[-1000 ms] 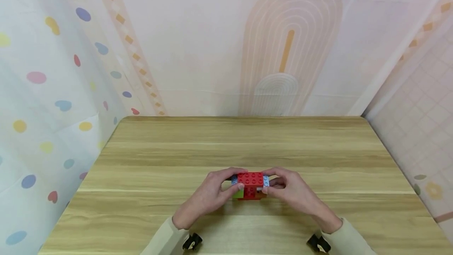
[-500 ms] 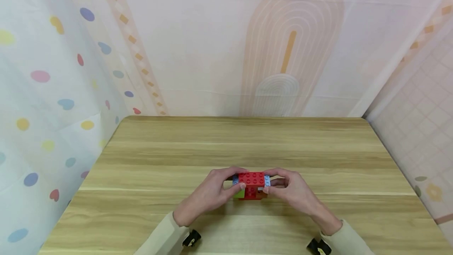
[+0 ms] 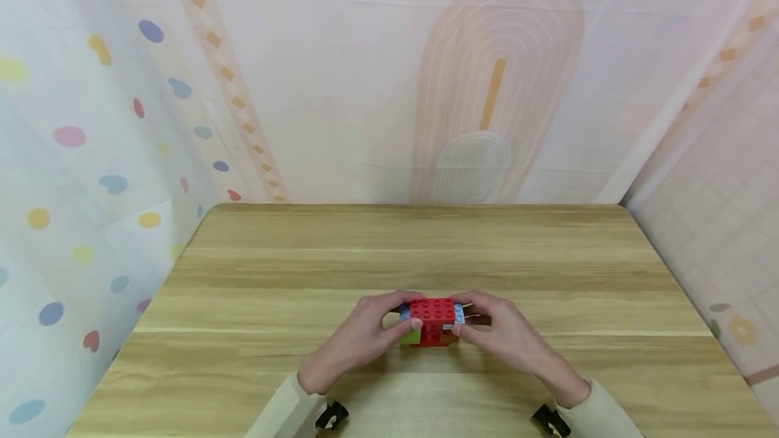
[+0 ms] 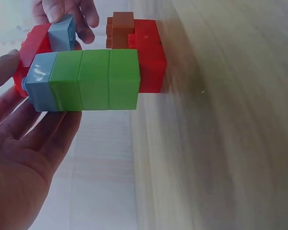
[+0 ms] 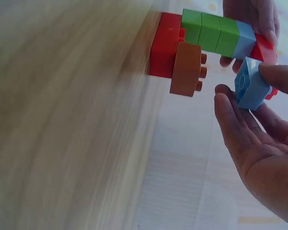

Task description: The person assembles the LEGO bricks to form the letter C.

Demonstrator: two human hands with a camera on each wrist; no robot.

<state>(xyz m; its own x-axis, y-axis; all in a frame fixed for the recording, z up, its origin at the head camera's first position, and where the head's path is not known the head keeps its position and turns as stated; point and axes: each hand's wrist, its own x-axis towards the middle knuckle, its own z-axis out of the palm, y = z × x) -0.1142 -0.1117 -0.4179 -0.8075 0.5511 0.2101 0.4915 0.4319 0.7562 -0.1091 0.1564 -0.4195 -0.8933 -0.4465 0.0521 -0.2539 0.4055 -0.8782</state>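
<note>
A toy-brick build stands near the front of the table: a red base (image 4: 151, 72) carries three stacked green bricks (image 4: 94, 79) at one side and a brown brick (image 5: 186, 69) at the other. A blue brick (image 4: 40, 81) tops the green column, and a studded red brick (image 3: 433, 309) spans inward from it. My left hand (image 3: 359, 333) holds this upper end, thumb on the near side, fingers behind. At the red brick's other end, my right hand (image 3: 511, 333) pinches a light blue brick (image 5: 253, 88), hollow underside showing. A gap separates it from the brown brick below.
The wooden table (image 3: 274, 262) runs back to a patterned curtain (image 3: 341, 86). More printed cloth hangs along the left and right sides. Black straps with small devices (image 3: 331, 416) sit at both wrists, by the pale sleeves (image 3: 282, 407).
</note>
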